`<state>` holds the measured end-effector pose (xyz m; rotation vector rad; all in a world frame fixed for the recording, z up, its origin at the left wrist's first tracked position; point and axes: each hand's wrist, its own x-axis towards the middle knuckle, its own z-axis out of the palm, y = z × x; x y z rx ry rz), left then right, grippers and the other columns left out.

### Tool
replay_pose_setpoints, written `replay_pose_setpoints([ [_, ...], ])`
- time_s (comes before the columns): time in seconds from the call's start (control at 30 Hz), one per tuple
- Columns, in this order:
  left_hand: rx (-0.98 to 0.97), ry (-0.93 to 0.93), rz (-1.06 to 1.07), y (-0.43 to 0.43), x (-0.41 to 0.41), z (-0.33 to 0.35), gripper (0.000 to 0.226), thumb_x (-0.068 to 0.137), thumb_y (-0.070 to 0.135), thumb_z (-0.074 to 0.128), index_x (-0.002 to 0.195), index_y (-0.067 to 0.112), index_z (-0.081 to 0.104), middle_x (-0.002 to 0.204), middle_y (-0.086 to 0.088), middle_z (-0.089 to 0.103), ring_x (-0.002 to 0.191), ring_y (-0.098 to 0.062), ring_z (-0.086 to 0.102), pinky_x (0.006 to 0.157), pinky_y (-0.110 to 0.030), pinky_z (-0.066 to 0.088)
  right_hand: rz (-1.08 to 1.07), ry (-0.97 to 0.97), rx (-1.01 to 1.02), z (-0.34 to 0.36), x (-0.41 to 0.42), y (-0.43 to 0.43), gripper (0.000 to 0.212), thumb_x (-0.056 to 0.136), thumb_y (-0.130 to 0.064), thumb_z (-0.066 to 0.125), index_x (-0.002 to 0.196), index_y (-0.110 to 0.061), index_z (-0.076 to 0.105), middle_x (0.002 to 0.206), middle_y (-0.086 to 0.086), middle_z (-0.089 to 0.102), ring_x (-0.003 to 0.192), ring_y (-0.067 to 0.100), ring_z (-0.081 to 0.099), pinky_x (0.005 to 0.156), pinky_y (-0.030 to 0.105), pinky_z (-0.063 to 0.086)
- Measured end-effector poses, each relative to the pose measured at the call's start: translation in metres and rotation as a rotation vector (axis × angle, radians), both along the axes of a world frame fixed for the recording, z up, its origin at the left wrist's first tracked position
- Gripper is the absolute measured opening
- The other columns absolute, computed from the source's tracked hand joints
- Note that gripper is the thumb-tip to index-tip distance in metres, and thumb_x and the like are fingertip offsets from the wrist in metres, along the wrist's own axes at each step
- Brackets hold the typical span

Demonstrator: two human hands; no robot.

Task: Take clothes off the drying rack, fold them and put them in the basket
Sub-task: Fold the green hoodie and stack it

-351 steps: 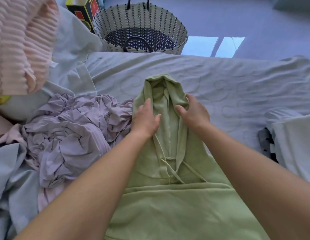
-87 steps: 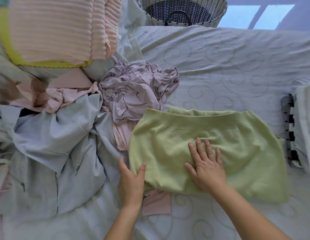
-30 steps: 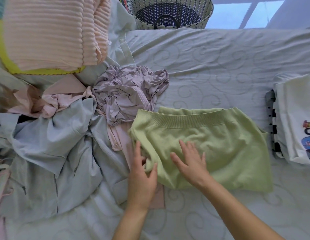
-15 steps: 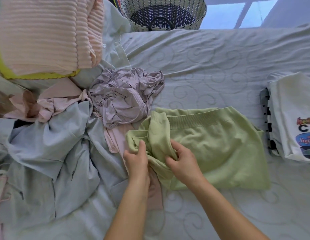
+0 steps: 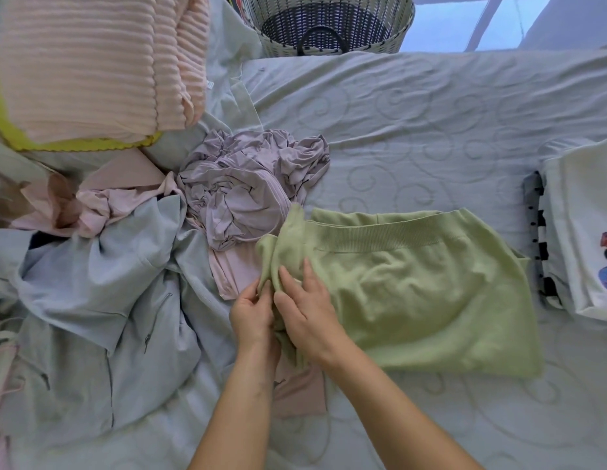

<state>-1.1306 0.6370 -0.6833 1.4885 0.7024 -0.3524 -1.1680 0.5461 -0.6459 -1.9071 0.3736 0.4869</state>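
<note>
**Gripping the green top at its bunched left end**

Both hands are in at the middle of the bed, right on the green top (image 5: 414,293). It lies folded into a wide block on the swirl-patterned bed sheet (image 5: 414,130). Its ribbed hem runs along the far side, and its left end is bunched up into a raised ridge.

The left hand (image 5: 252,313) has fingers and thumb curled in on that ridge, pinching the green cloth at the near-left corner. The right hand (image 5: 308,313) sits tight against it. Its fingers are close to straight and laid flat over the bunched cloth, pressing down without clamping anything.

Past the far edge of the bed stands the woven basket (image 5: 402,32), well apart from the top, with 1 black handle showing against its dark inside.

A crumpled lilac garment (image 5: 241,195) touches the top on the left. Further left sprawls a blue-grey zip jacket (image 5: 101,283), and a pink ribbed knit (image 5: 91,62) fills the far-left corner. A strip of pink cloth (image 5: 298,395) pokes out beneath the wrists. On the right, a folded white printed T-shirt (image 5: 587,232) lies over a black-and-white striped piece (image 5: 536,239), just beside the top's right end.
</note>
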Motion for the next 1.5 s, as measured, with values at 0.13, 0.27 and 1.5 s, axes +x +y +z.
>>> replay_pose_setpoints([
  [0.13,-0.116,0.026,-0.042,-0.013,-0.002,0.022,0.044,0.095,0.042,0.051,0.096,-0.001,0.062,0.092,-0.023,0.068,0.085,-0.034,0.067,0.085,-0.046,0.053,-0.040,0.022,0.104,-0.009,-0.001,0.007,0.066,0.093,-0.064,0.021,0.151,-0.034,0.016,0.160,-0.008,-0.013,0.146,0.011,-0.016,0.118,0.039,-0.006],
  [0.27,0.015,-0.021,-0.102,-0.012,0.004,0.016,0.037,0.089,0.037,0.064,0.086,0.000,0.063,0.085,-0.021,0.067,0.080,-0.032,0.063,0.077,-0.042,0.051,-0.190,-0.135,0.388,-0.003,-0.005,-0.001,0.035,0.097,-0.048,0.028,0.127,-0.044,0.046,0.144,-0.017,0.035,0.136,-0.012,0.022,0.115,0.017,0.016],
  [1.5,0.372,-0.428,-0.949,-0.263,-0.093,-0.030,0.026,0.087,0.037,0.054,0.109,0.027,0.066,0.092,0.006,0.068,0.087,-0.012,0.063,0.080,-0.037,0.051,-0.695,-0.161,0.446,-0.044,-0.128,-0.237,0.067,0.077,0.009,0.040,0.134,-0.026,0.039,0.132,-0.015,0.050,0.119,-0.010,0.050,0.095,0.011,0.042],
])
